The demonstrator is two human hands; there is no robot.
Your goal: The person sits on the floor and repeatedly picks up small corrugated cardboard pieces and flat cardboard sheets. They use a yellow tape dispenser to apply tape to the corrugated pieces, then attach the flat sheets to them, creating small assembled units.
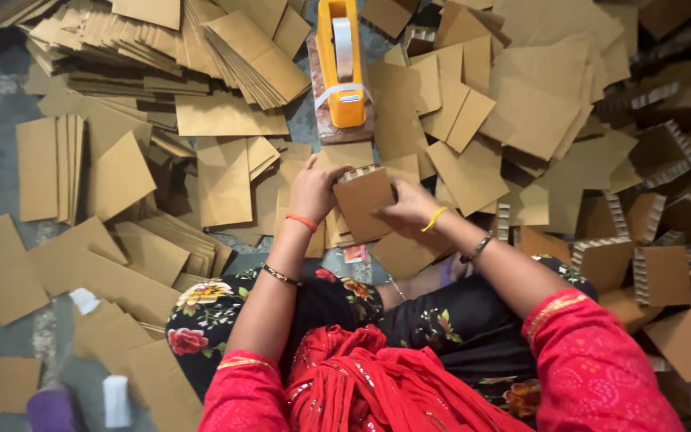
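Centrally, we see both hands on a small brown cardboard box [364, 204], held mid-frame just below the orange tape dispenser [341, 64]. Left hand [313, 188] grip pinches the box's upper left corner, fingers curled over its corrugated top edge. Right hand [408, 210] grip presses flat on the box's right side, fingers together. Loose cardboard sheets [225, 180] cover the floor all around; stacked sheets [161, 48] sit upper left, folded corrugated boxes [665, 272] pile up on the right of the frame.
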